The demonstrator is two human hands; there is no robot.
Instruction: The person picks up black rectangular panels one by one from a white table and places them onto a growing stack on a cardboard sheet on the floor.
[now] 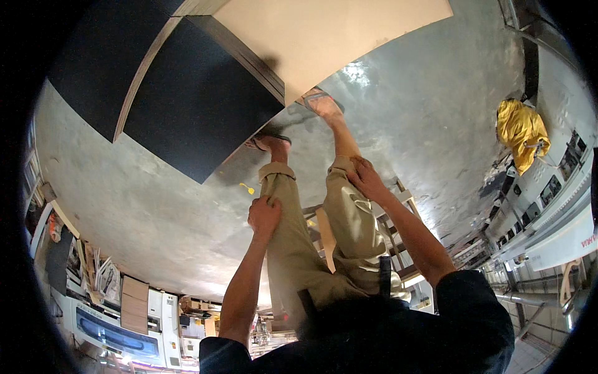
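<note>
The left hand (265, 215) and right hand (369, 181) pinch 2 khaki trouser legs (288, 230) with curled fingers (359, 164), near black panels (196, 96).

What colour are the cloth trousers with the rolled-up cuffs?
The trousers are plain khaki beige, seen best in the head view.

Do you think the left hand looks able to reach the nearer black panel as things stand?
Probably, with some leaning: the left hand rests on the left trouser leg, and nothing bulky shows between it and the nearer black panel.
</note>
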